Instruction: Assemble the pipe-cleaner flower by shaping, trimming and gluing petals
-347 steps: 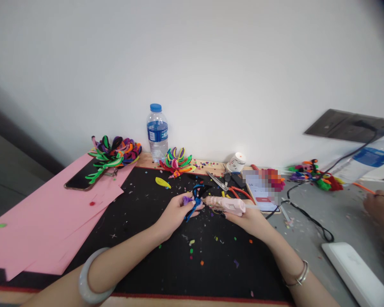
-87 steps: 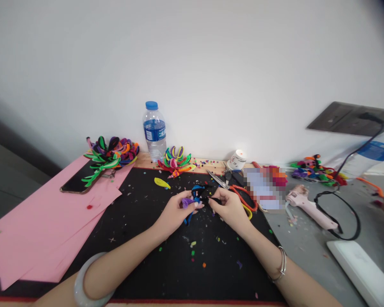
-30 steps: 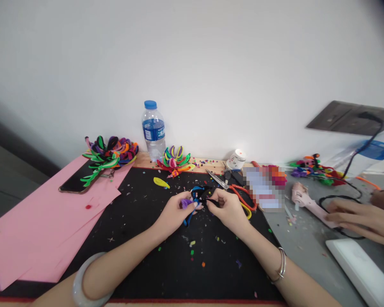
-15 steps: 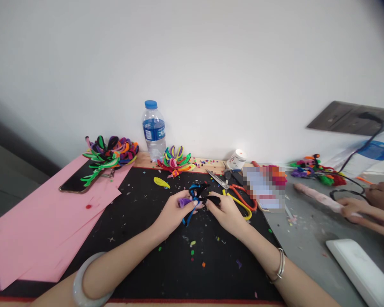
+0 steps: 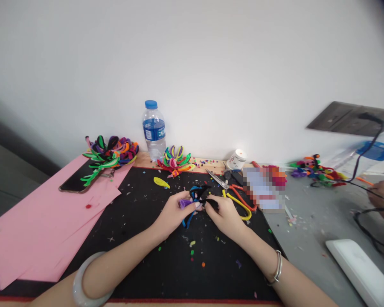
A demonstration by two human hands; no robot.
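Observation:
Over the black mat [image 5: 166, 256], my left hand [image 5: 174, 213] pinches a small pipe-cleaner flower [image 5: 196, 197] of blue, purple and black loops. My right hand [image 5: 225, 215] is closed on a black loop at the flower's right side. The two hands nearly touch. A pale bangle sits on my left wrist and thin silver bangles on my right wrist.
Scissors [image 5: 222, 182] and red and yellow handled pliers [image 5: 240, 200] lie right of my hands. Further back are a water bottle [image 5: 153, 130], finished flowers [image 5: 112, 153] [image 5: 175, 161], a phone [image 5: 75, 181] on pink paper [image 5: 35, 226]. Another person's hand [image 5: 382, 192] and a black cord [image 5: 368, 213] are at far right.
The other person has pulled the pink glue gun and its cord off to the right, out of view. My hands stay on the flower, my right hand shifting slightly on the black loop.

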